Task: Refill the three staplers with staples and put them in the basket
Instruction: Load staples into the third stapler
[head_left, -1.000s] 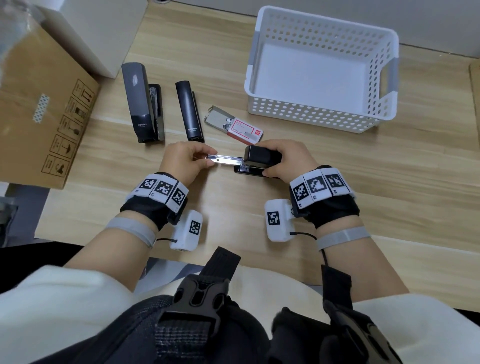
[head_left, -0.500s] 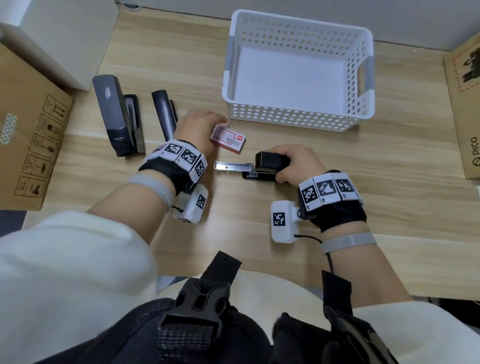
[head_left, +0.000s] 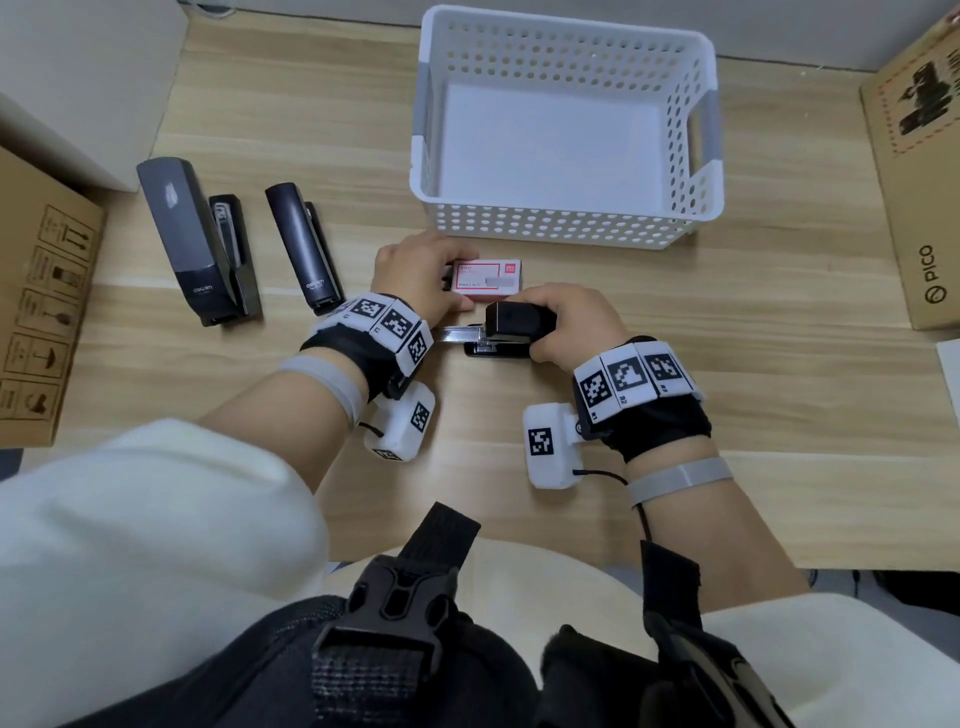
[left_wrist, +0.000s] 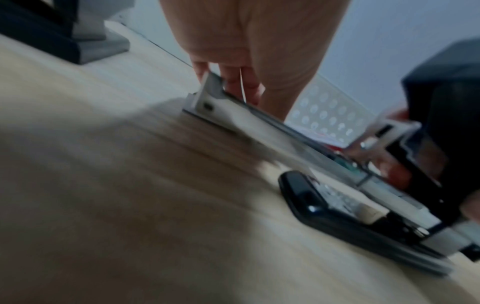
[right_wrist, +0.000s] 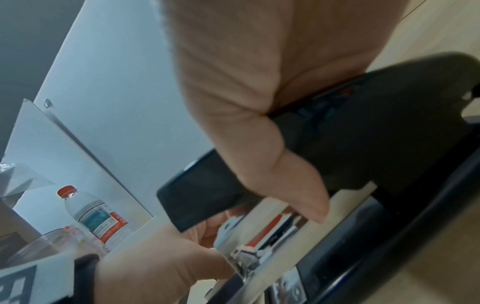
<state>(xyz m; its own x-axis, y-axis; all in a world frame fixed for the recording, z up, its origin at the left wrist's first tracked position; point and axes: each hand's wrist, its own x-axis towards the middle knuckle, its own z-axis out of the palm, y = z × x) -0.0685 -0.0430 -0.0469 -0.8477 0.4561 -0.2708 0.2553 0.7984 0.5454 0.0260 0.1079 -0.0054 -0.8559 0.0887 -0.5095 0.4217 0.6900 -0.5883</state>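
My right hand (head_left: 571, 322) grips a small black stapler (head_left: 514, 325) on the wooden table, its metal magazine (head_left: 457, 333) slid out to the left. My left hand (head_left: 415, 275) holds the left end of the red and white staple box (head_left: 488, 280), which lies just behind the stapler. In the left wrist view my fingertips (left_wrist: 233, 82) curl at a grey end piece beyond the magazine (left_wrist: 259, 121). A large dark stapler (head_left: 197, 244) and a medium one (head_left: 304, 244) lie at the left. The white perforated basket (head_left: 566, 228) stands behind, with nothing in it.
A cardboard box (head_left: 47, 312) sits at the left table edge and another (head_left: 914, 182) at the right. A white box (head_left: 88, 78) fills the back left corner. The right wrist view shows a water bottle (right_wrist: 96, 216) off to the side.
My left hand let go of the stapler's magazine and went to the staple box, which now lies closer to the stapler. My right hand kept its grip on the stapler.
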